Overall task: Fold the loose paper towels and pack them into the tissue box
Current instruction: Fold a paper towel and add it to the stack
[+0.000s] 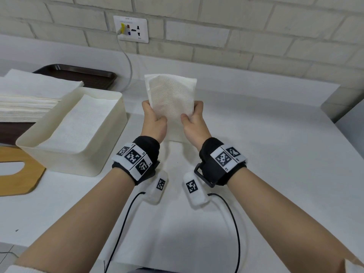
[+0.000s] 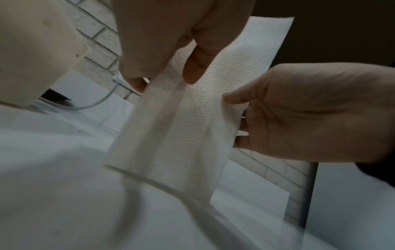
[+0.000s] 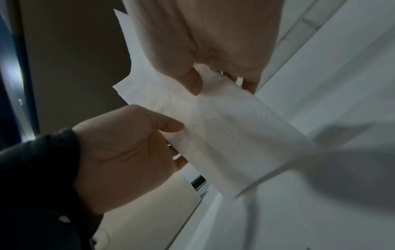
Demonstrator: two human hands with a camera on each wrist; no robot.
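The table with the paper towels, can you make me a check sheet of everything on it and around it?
Surface: white table, lit evenly.
Job's things: one paper towel held up off the table; cream tissue box at left, open, with folded towels inside; stack of loose towels behind it.
Clutter: dark tray under the stack; wooden board at the left edge.
Hands: left hand and right hand each pinch a side of the towel.
Cables: black wires run from the wristbands; a clear cable hangs from the wall socket.
Surroundings: white brick wall.
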